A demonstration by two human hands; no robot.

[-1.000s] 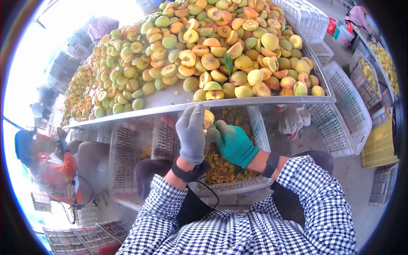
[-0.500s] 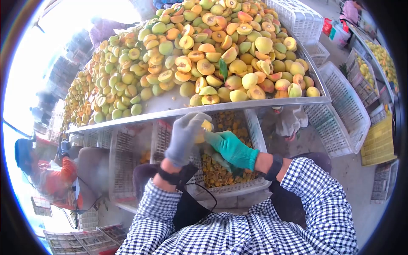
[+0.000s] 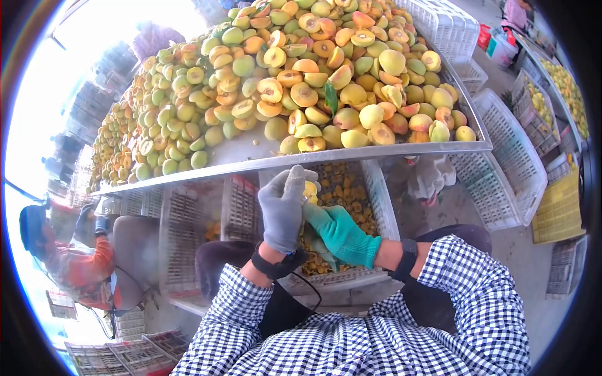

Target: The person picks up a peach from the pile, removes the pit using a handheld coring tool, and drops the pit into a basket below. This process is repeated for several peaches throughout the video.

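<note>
Both hands — left hand, right hand — grip a peach below the table edge.

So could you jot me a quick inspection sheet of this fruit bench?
Surface: metal table, heaped with whole and halved peaches.
Job's things: peach half held over white crate of pits.
Clutter: empty white crates at right.
Hands: left hand, grey glove, grips the fruit; right hand, green glove, works against it.
Cables: thin black cord at the waist.
Surroundings: another person seated at left.
</note>
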